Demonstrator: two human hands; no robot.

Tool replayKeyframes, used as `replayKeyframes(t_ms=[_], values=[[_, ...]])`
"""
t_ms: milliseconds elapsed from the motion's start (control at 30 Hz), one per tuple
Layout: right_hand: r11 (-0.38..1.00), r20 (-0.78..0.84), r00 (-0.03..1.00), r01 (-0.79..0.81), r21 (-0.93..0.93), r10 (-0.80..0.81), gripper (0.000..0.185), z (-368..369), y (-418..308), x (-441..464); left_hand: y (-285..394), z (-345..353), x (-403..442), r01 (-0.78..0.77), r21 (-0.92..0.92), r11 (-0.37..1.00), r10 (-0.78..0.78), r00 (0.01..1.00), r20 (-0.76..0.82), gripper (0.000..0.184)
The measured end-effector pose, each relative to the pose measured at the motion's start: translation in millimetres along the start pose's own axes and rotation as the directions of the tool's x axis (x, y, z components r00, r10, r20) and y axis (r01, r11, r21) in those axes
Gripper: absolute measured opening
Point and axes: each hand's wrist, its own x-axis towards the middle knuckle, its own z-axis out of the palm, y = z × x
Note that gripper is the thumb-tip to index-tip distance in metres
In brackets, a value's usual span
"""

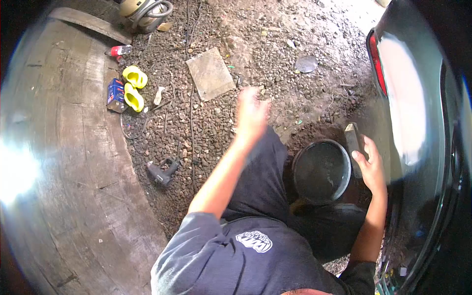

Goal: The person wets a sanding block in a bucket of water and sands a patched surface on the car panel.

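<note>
My right hand (pixel 372 166) grips a long, dark sanding block (pixel 353 147) between thumb and fingers, just right of a round black bucket (pixel 322 199). The bucket holds dark water and stands on the ground by my knees. My left hand (pixel 252 115) is raised above my left thigh, blurred by motion. Its thumb stands apart from the fingers, and nothing shows in it. To the right of the sanding block is the car's dark green body, with a smooth, pale grey patch (pixel 405 101) beside a red tail light (pixel 377 64).
On the gravel at left lie a heat gun (pixel 164 171) and a cable (pixel 192 123). Yellow clogs (pixel 133 96), a blue box (pixel 116 94) and a red-labelled bottle (pixel 121 50) sit by the concrete edge. A square tile (pixel 210 73) lies ahead; a vacuum-like machine (pixel 145 14) stands beyond.
</note>
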Motion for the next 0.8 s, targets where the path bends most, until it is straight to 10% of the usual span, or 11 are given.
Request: replayKeyframes(t_ms=[67, 133, 200, 333, 600, 800], values=[[0.958, 0.139, 0.989, -0.082, 0.275, 0.044, 0.052, 0.5, -4.0, 6.9, 47.8, 73.8, -3.1, -0.318, 0.058, 0.946, 0.302, 0.934, 0.189, 0.044], [0.755, 0.281, 0.955, -0.250, 0.606, 0.090, 0.046, 3.8, 6.8, 12.6, 51.4, 139.0, -17.6, 0.156, -0.320, 0.934, 0.006, 0.891, 0.454, 0.040], [0.481, 0.324, 0.944, -0.314, 0.818, 0.065, 0.047, 9.1, -18.9, 12.3, 79.3, 155.4, -28.8, 0.636, -0.464, 0.617, -0.208, 0.700, 0.683, 0.049], [0.192, 0.406, 0.908, -0.383, 0.904, -0.104, 0.061, 11.8, -10.0, 11.0, 84.3, 150.5, -45.4, 0.884, -0.460, 0.084, 0.262, 0.426, 0.866, 0.051], [-0.081, 0.423, 0.868, -0.456, 0.886, -0.261, 0.064, 26.6, -29.7, -6.7, 97.9, 133.8, -53.5, 0.935, -0.350, -0.062, 0.547, 0.325, 0.772, 0.080], [-0.340, 0.478, 0.867, -0.496, 0.799, -0.140, 0.058, 54.9, -12.2, -4.6, 85.6, 144.3, -53.1, 0.848, -0.514, 0.127, 0.325, 0.454, 0.830, 0.079]])
